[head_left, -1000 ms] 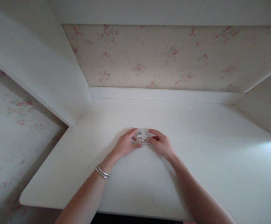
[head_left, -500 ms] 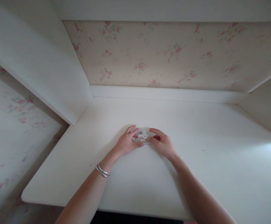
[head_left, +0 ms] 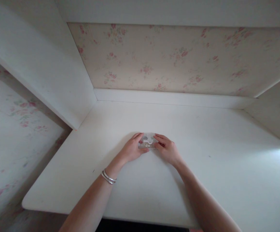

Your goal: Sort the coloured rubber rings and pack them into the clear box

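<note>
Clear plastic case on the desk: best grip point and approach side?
Grip the clear plastic case by its two short ends, coming in from left and right at desk level. It lies flat on the white desk, so little but the edges gives purchase. The left hand and right hand already pinch those ends, fingers over the top and thumbs at the near edge.
</note>
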The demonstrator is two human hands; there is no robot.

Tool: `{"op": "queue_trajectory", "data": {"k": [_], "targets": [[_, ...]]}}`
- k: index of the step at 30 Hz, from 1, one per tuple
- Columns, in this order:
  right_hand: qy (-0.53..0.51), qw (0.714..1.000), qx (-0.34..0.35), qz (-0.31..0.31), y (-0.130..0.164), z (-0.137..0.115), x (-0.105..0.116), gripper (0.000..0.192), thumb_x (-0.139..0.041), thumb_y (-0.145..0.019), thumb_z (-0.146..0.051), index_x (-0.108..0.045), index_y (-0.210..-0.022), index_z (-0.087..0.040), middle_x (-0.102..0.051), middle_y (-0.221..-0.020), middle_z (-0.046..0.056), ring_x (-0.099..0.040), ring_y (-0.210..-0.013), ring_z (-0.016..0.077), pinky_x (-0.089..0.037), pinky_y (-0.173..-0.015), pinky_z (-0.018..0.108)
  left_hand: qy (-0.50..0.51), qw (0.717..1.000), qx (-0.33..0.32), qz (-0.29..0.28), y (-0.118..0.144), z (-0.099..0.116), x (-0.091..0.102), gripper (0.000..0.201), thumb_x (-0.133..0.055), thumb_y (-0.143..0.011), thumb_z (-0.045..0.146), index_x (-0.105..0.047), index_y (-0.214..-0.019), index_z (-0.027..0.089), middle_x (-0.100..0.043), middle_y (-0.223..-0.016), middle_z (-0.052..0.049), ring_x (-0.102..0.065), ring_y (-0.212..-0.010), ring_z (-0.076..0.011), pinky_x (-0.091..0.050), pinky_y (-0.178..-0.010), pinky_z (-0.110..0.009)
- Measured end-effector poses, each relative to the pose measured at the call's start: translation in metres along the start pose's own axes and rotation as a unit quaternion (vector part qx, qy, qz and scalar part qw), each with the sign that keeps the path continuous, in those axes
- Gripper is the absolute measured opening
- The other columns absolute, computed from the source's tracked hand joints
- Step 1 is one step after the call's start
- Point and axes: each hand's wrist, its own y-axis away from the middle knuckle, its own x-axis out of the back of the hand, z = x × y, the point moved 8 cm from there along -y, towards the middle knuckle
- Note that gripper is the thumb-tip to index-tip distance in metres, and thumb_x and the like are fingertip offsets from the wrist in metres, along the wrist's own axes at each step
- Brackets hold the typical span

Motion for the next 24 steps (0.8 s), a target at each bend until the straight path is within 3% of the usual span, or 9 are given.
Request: {"op": "queue_trajectory", "data": {"k": [6,11,16,18,24], "targets": [[0.028,0.999,0.004,0.019,0.002,-0.004,-0.001,0.036,-0.049,-0.082,-0.022,-0.066,-0.113,-0.021,-0.057,-0.129,0.006,-0.058,-0.110,0.0195,-0.047,-0.093,0.033,0.002,1.000,0.021,0.005,0.001,-0.007,-0.001,0.076,-0.076,-0.067,0.036,-0.042,-0.133,0.018,-0.060,-0.114,-0.008,-0.059,-0.096,-0.0194,-0.047,-0.092,-0.035],[0.015,0.999,-0.009,0.031,0.003,-0.006,0.001,0.035,-0.050,-0.082,-0.026,-0.065,-0.113,-0.021,-0.058,-0.126,0.006,-0.063,-0.091,0.0162,-0.050,-0.081,0.030,0.003,1.000,0.021,0.000,0.000,-0.011,-0.004,0.080,-0.077,-0.066,0.036,-0.041,-0.134,0.018,-0.061,-0.112,-0.008,-0.059,-0.096,-0.0195,-0.047,-0.091,-0.035],[0.049,0.995,-0.083,-0.001,0.004,0.001,0.000,0.044,-0.049,-0.086,-0.038,-0.056,-0.127,-0.021,-0.071,-0.088,0.004,-0.064,-0.073,0.0167,-0.048,-0.071,0.030,-0.023,1.000,-0.008,0.007,0.003,-0.007,-0.004,0.080,-0.078,-0.065,0.029,-0.039,-0.135,0.020,-0.057,-0.121,-0.008,-0.059,-0.099,-0.0193,-0.046,-0.093,-0.036],[0.050,0.994,-0.096,-0.011,0.003,0.003,0.000,0.046,-0.049,-0.086,-0.041,-0.055,-0.128,-0.022,-0.071,-0.082,0.004,-0.064,-0.072,0.0172,-0.048,-0.069,0.029,-0.023,1.000,-0.015,0.009,0.003,-0.005,-0.005,0.078,-0.078,-0.066,0.029,-0.040,-0.134,0.022,-0.056,-0.124,-0.007,-0.059,-0.098,-0.0187,-0.046,-0.093,-0.036],[-0.100,0.987,-0.122,0.023,0.006,0.008,0.004,0.052,-0.058,-0.081,-0.047,-0.054,-0.128,-0.026,-0.071,-0.089,0.003,-0.066,-0.073,0.0173,-0.050,-0.069,0.029,0.007,1.000,-0.003,0.021,0.002,-0.003,-0.003,0.079,-0.075,-0.069,0.036,-0.036,-0.138,0.026,-0.053,-0.129,-0.007,-0.060,-0.090,-0.0172,-0.050,-0.086,-0.035]]}}
